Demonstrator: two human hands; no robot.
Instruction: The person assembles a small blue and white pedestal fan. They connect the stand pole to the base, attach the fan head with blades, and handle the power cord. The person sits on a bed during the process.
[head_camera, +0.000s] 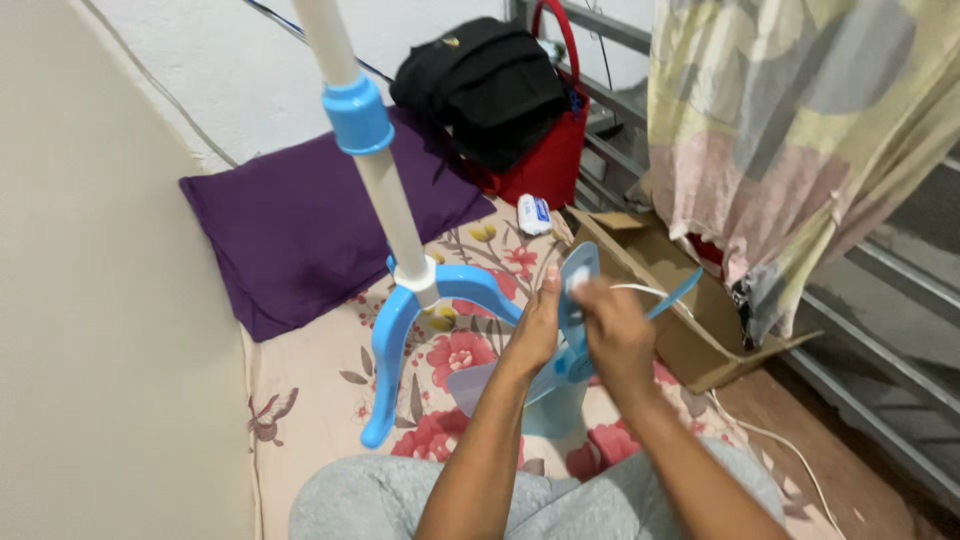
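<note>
A white wall (230, 70) backs a flowered mattress (310, 390) with a purple pillow (290, 220). A black bag (480, 85) rests on a red bag (545, 165). A patterned curtain (790, 130) hangs over a cardboard box (690, 330) beside grey metal bars (880, 270).

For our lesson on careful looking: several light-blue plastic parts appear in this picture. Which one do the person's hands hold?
The fan blade, gripped by the left hand and right hand. The collar on the white pole and the curved base legs go untouched.

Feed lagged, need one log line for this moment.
left hand: holds blue fan blade | right hand: grips same blade | fan stand: upright on floral mattress
</note>
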